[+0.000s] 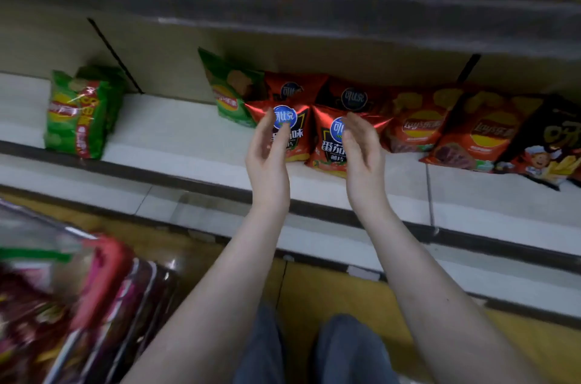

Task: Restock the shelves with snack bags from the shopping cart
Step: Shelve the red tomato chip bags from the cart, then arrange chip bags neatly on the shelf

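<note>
Two red snack bags stand side by side at the front of the white shelf [176, 138]. In front of the left red bag [295, 132] my left hand [267, 154] is raised with its fingers straight, fingertips at the bag's blue logo. My right hand [361, 148] is held the same way before the right red bag [330, 148], fingers relaxed. Neither hand grips a bag. The shopping cart [63, 305] sits blurred at the lower left, with several pink and dark red bags inside.
More red bags [352, 94] stand behind the front two. A green bag [226, 91] leans to their left and another green pack [78, 113] stands far left. Orange-red bags [481, 129] and a dark bag [553, 145] fill the right. An upper shelf [283, 3] overhangs.
</note>
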Available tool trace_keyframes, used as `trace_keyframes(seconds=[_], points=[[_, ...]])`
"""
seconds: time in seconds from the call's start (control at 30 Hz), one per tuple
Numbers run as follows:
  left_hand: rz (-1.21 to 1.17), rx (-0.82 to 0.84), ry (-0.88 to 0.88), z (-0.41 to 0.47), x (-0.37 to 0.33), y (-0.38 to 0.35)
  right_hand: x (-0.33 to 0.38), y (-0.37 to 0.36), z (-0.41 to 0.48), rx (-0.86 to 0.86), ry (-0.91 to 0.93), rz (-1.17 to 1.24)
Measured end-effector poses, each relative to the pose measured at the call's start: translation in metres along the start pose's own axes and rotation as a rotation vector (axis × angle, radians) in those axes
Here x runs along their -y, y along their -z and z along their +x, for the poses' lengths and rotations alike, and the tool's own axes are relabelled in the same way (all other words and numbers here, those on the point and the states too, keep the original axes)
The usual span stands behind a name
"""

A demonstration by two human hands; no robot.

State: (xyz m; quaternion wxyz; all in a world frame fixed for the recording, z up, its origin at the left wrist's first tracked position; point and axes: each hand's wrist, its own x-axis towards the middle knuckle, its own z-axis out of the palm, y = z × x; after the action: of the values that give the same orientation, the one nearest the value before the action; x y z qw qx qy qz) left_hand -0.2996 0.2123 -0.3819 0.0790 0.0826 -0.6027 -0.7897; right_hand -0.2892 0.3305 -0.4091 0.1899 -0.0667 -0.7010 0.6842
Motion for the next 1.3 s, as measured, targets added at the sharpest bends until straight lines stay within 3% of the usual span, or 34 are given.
trace_keyframes(seconds=[0.13, 0.33, 0.5, 0.8, 1.1, 1.3], points=[[0.061, -0.008, 0.056, -0.043, -0.094, 0.001, 0.089, -0.002, -0.032, 0.138, -0.131, -0.012], [0.126, -0.067, 0.039, -0.1, -0.225, -0.002, 0.226, 0.004, -0.062, 0.233, -0.13, 0.0], [0.146, -0.224, 0.027, -0.156, -0.297, 0.013, 0.303, 0.005, -0.081, 0.356, -0.126, 0.043], [0.08, -0.524, -0.024, -0.227, -0.351, 0.087, 0.355, -0.045, -0.146, 0.59, -0.159, 0.116], [0.017, -0.751, -0.067, -0.285, -0.399, 0.217, 0.385, -0.146, -0.249, 0.75, -0.155, 0.115], [0.033, -0.723, -0.097, -0.317, -0.442, 0.341, 0.404, -0.235, -0.346, 0.759, -0.145, 0.103]])
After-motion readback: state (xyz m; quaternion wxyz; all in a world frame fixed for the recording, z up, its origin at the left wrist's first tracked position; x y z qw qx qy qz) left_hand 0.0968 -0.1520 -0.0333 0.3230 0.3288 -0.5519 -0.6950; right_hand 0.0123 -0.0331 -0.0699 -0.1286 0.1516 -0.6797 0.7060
